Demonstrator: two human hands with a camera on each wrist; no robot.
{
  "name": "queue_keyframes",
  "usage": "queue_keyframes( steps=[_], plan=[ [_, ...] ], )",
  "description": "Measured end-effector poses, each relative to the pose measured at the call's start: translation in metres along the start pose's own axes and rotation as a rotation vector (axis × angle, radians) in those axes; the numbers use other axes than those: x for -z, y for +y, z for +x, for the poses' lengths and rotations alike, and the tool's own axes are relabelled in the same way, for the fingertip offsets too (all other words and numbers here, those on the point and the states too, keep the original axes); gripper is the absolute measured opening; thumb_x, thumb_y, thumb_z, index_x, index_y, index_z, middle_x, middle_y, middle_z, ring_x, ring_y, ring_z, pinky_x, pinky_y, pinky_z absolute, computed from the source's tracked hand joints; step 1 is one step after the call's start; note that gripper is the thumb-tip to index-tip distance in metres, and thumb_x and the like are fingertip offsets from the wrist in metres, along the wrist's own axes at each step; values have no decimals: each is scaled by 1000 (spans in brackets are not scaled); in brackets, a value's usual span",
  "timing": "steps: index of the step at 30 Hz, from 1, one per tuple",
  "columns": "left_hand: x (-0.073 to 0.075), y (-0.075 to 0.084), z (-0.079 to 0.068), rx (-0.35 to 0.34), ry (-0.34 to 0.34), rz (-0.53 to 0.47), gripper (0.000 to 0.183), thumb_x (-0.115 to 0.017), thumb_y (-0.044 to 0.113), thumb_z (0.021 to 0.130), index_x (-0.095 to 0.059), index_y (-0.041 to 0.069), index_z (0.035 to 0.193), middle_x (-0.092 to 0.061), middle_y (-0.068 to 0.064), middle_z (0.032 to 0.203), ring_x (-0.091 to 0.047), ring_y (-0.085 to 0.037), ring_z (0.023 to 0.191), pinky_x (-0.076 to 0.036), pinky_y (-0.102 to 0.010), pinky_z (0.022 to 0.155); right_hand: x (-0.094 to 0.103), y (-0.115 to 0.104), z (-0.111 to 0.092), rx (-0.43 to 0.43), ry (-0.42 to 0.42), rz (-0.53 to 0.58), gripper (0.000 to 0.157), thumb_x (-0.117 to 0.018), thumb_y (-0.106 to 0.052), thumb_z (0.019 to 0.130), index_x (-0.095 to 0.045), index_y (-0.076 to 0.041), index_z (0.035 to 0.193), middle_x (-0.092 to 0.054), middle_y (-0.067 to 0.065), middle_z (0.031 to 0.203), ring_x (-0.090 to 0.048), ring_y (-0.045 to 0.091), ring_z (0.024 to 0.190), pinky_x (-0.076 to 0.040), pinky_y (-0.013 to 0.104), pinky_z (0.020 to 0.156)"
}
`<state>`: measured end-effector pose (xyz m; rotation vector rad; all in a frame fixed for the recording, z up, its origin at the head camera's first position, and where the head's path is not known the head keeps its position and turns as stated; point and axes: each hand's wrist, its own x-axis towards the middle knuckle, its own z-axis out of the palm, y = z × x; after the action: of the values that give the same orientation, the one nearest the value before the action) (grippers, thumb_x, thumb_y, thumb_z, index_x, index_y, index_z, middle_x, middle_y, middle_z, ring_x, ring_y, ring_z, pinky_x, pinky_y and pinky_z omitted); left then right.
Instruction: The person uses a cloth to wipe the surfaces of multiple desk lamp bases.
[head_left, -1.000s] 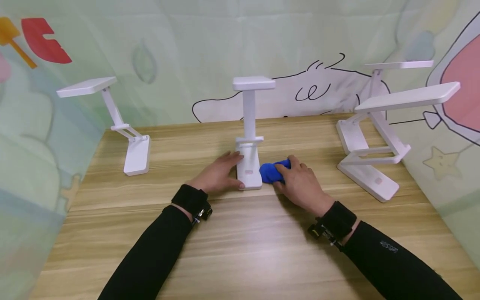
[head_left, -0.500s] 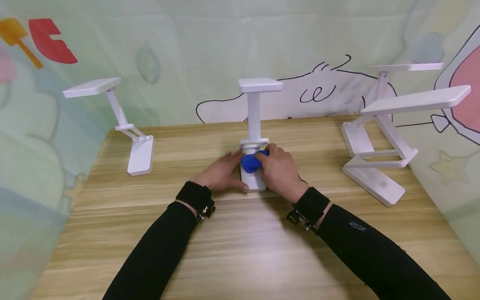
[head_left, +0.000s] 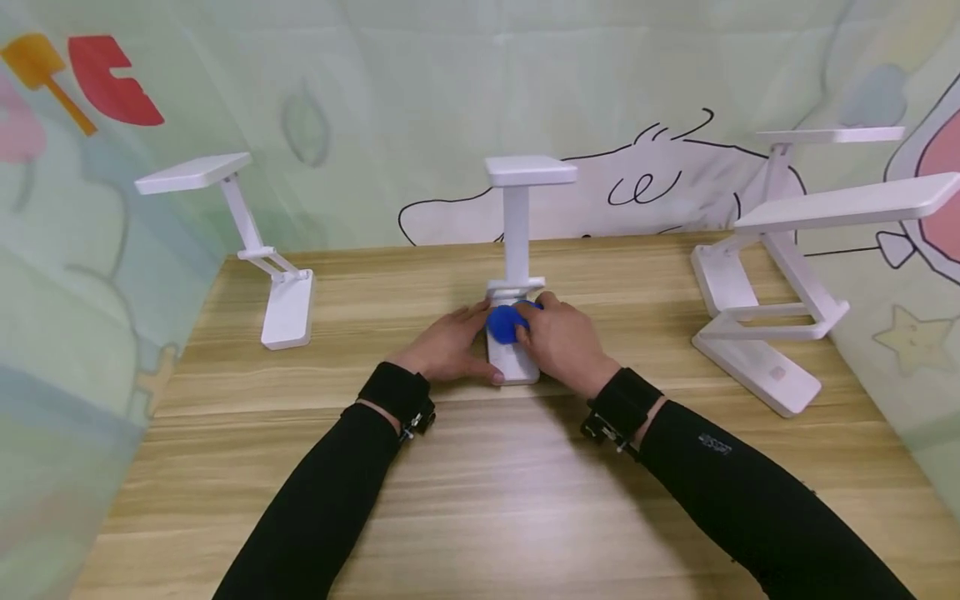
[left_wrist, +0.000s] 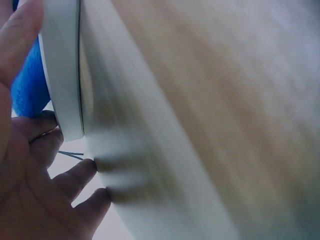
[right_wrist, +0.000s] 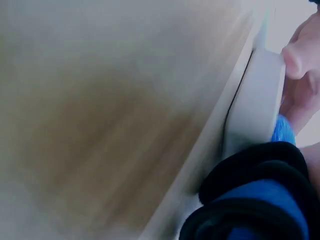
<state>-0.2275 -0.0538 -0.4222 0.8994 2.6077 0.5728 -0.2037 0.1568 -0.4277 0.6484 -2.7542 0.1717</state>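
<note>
In the head view a white folding desk lamp (head_left: 516, 233) stands upright at the middle of the table. My left hand (head_left: 450, 343) holds its base from the left, thumb near the front corner and index finger farther back. In the left wrist view the ring and little fingers (left_wrist: 92, 205) are spread beside the base (left_wrist: 62, 70). My right hand (head_left: 566, 343) grips a bunched blue cloth (head_left: 504, 324) and presses it on top of the base, just below the hinge. The right wrist view shows only a bit of that cloth (right_wrist: 283, 129) behind the base (right_wrist: 255, 100).
A similar white lamp (head_left: 288, 310) stands at the left. Two more stand at the right, one lamp (head_left: 761, 371) in front of the other (head_left: 723, 279). The wood-grain table (head_left: 480, 500) meets a printed cloth backdrop (head_left: 390, 100) at the back and sides.
My right hand has brought the blue cloth from the table at the lamp's right onto its base, then shifted it slightly there. My left hand has stayed on the base.
</note>
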Motion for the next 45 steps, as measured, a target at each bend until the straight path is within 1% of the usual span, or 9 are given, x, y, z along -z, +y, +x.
queue_keyframes(
  steps=[4, 8, 15, 18, 24, 31, 37, 42, 45],
  plan=[
    [-1, 0, -1, 16, -7, 5, 112, -73, 65, 72, -18, 13, 155, -13, -4, 163, -17, -30, 145, -22, -43, 117, -4, -1, 0, -87, 12, -87, 34, -54, -21, 95, -58, -3, 123, -61, 17, 74, -57, 26, 53, -48, 43, 40],
    [-1, 0, -2, 12, -7, 17, 112, -72, 65, 72, -19, 11, 155, -13, -5, 163, -17, -29, 145, -22, -43, 117, 0, -4, -8, -42, 9, -58, 33, -56, -18, 93, -56, -6, 124, -59, 16, 72, -54, 24, 50, -45, 40, 36],
    [2, -1, -4, 26, -13, 13, 111, -71, 66, 73, -18, 13, 155, -12, -3, 163, -17, -31, 144, -23, -45, 117, 16, 3, -20, 142, -170, 171, 47, -57, -42, 94, -59, -17, 133, -51, 27, 131, -54, 40, 110, -50, 57, 88],
    [2, -1, -4, 21, -17, 11, 111, -71, 65, 74, -18, 13, 155, -11, -4, 163, -17, -32, 144, -22, -46, 117, 16, 13, -18, 166, -250, 205, 48, -51, -41, 97, -52, -20, 140, -45, 28, 136, -51, 40, 115, -47, 56, 94],
    [-1, -3, 0, -36, 9, -3, 109, -75, 61, 72, -21, 12, 154, -16, -9, 162, -21, -30, 143, -24, -44, 117, 7, 19, -2, 74, -212, 143, 44, -49, -35, 99, -56, -13, 136, -59, 25, 108, -57, 27, 80, -56, 43, 59],
    [-2, -5, 0, -28, 12, -20, 110, -76, 61, 72, -23, 8, 153, -17, -10, 161, -21, -25, 143, -24, -39, 117, -1, 7, 4, -79, -90, -145, 33, -51, -27, 98, -61, 2, 86, -57, 13, 64, -57, 26, 55, -49, 45, 39],
    [-2, -2, 1, -27, 5, -29, 110, -75, 61, 72, -21, 13, 154, -17, -10, 161, -21, -24, 143, -25, -39, 116, -1, 1, -8, -73, -30, -90, 39, -55, -33, 94, -52, 1, 113, -61, 17, 72, -58, 28, 53, -47, 44, 39],
    [-1, 0, 2, -15, 9, -6, 111, -75, 61, 72, -18, 16, 155, -16, -9, 162, -22, -25, 143, -25, -39, 116, 7, 11, -22, 131, -112, 47, 62, -55, -36, 94, -38, -12, 148, -60, 33, 109, -63, 38, 88, -56, 50, 70],
    [-1, 0, 2, -19, 8, 1, 110, -75, 62, 72, -19, 15, 155, -16, -9, 162, -22, -26, 143, -26, -40, 116, 10, 21, -23, 237, -167, 46, 63, -55, -30, 96, -30, -19, 153, -58, 33, 108, -62, 34, 83, -57, 46, 68]
  ],
)
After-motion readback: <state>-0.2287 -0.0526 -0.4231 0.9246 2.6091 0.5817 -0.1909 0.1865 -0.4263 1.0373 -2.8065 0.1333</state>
